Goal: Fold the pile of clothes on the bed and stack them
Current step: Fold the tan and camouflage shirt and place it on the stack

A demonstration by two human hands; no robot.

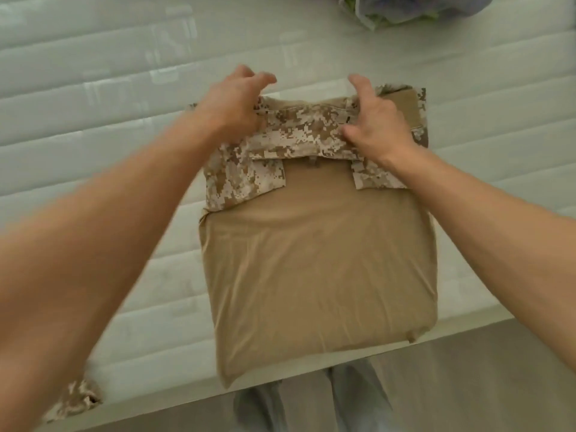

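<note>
White quilted mattress (93, 126) is filling most of my view, with its near edge running across the bottom and grey-trousered legs (349, 397) showing below it. On it I am seeing a tan combat shirt (318, 269) lying flat and already squared into a rectangle, its plain torso panel facing up and its near corner just overhanging the mattress edge. The camouflage collar and shoulder band (299, 132) is sitting at the far end, where I am working.

My left hand (237, 101) is gripping the far left corner of that band, thumb and fingers curled onto the fabric. My right hand (377, 120) is pinching the far right part, fingers closed on the cloth with the forefinger lifted. Both are placed at the two far corners, well apart, so the fold line stays straight and the edge comes over evenly; I judge the next move to be drawing that end toward me over the tan panel.

A scrap of camouflage fabric (74, 397) is peeking out beneath my left forearm at the near edge; I cannot tell whether it is a sleeve of this shirt or another garment. Unfolded clothes (405, 10) are waiting at the far end of the bed, well apart from the shirt, so much of the task appears to be left.
</note>
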